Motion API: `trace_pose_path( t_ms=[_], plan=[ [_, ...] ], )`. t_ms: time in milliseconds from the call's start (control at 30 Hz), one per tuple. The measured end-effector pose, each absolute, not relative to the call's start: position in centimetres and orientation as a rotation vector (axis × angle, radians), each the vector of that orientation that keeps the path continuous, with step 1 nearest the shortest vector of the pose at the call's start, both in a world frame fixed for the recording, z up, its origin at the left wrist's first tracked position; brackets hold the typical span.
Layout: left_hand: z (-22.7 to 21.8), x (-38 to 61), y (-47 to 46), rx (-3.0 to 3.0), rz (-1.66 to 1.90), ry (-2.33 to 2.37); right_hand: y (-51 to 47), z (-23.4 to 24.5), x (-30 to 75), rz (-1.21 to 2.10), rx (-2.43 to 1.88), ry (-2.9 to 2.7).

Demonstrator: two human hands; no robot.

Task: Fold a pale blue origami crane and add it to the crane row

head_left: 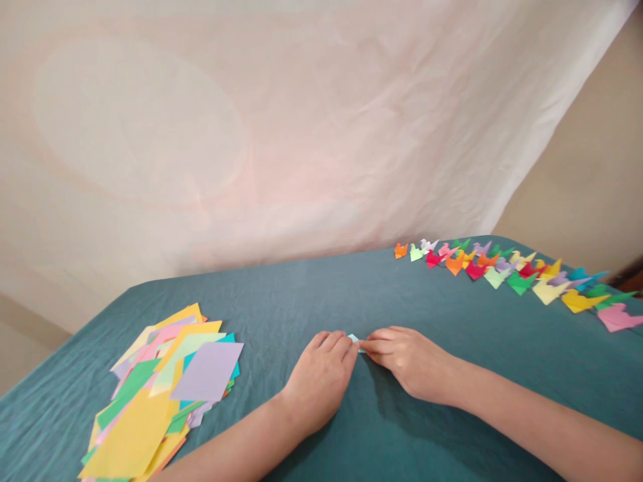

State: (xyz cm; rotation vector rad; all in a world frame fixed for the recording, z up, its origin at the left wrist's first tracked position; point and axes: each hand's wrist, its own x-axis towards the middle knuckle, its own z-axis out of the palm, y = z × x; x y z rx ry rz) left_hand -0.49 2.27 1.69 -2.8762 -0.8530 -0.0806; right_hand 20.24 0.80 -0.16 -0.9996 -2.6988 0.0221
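Note:
My left hand [320, 375] and my right hand [404, 358] rest together on the teal tablecloth [301, 294] near the table's middle. Their fingertips meet over a small pale blue folded paper [354, 339], of which only a corner shows between them. Both hands have their fingers curled and pressed down on that paper. A loose pile of coloured paper squares [161, 388] lies to the left of my left forearm, with a lilac sheet [208, 370] on top.
Rows of several small folded paper figures [512, 271] in many colours run along the table's far right edge. A cream cloth backdrop [251, 134] hangs behind the table. The table's left edge falls away beside the paper pile.

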Motion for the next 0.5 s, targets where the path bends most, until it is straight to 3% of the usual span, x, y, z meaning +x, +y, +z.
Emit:
trace_pose_path(
  t_ms=[500],
  plan=[
    [1.02, -0.29, 2.35, -2.732, 0.021, -0.875, 1.29, -0.74, 20.30, -0.023, -0.962, -2.676]
  ],
)
